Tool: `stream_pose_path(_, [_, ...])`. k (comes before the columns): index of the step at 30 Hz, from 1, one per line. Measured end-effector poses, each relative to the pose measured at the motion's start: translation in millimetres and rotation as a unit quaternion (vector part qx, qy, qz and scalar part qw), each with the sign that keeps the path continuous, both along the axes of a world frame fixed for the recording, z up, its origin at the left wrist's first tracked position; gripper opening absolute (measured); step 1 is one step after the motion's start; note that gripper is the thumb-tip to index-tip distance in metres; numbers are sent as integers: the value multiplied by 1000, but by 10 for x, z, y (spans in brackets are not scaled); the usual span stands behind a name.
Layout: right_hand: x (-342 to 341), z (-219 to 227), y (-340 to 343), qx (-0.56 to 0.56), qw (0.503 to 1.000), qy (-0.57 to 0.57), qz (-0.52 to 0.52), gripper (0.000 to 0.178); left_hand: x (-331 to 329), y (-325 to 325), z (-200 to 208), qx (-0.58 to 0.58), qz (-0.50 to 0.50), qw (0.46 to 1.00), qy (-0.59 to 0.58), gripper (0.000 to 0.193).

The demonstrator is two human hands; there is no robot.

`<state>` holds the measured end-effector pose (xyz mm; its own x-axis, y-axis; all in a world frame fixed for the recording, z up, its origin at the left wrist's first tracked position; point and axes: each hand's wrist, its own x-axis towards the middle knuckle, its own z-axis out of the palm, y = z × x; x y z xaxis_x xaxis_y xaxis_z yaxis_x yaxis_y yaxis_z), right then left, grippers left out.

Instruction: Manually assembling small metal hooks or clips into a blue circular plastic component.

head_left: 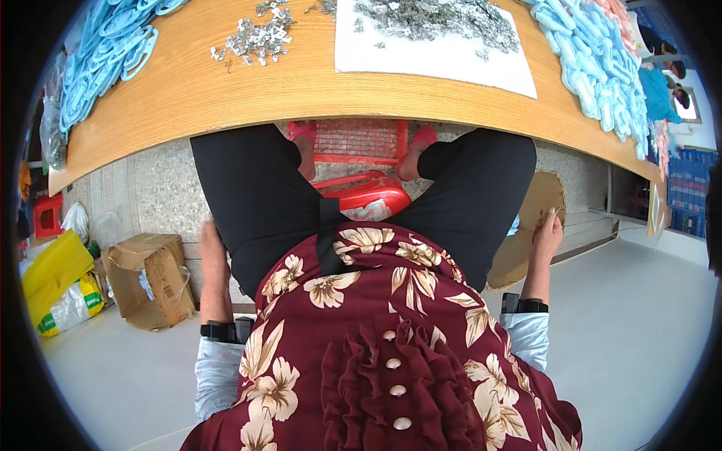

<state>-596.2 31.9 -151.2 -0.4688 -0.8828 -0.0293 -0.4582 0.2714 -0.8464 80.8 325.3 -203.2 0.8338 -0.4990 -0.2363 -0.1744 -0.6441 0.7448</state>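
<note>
My left hand (213, 252) hangs low beside my left thigh, near an open cardboard box (150, 282); its fingers are mostly hidden. My right hand (547, 234) is on the other side, beside a round-edged brown cardboard container (551, 194). The right fingers are curled together close to its rim. Whether they grip the rim or something small I cannot make out. Both hands are below the wooden table (301, 90) and apart from the parts on it.
Small metal clips (259, 39) lie on the table, more on a white sheet (444, 79). Light-blue plastic pieces are heaped left (113, 52) and right (590, 68). Under the table are a red crate (361, 143) and red container (368, 192). People (662, 94) are at far right.
</note>
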Motion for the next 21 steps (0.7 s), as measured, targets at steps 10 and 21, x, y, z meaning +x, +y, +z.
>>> stream_pose_path(10, [1267, 659, 82, -104, 968, 51, 221, 30, -520, 1453, -103, 370, -311, 867, 121, 48])
stream_pose_path(21, [3218, 114, -236, 102, 640, 192, 737, 14, -699, 484, 927, 404, -288, 846, 197, 53])
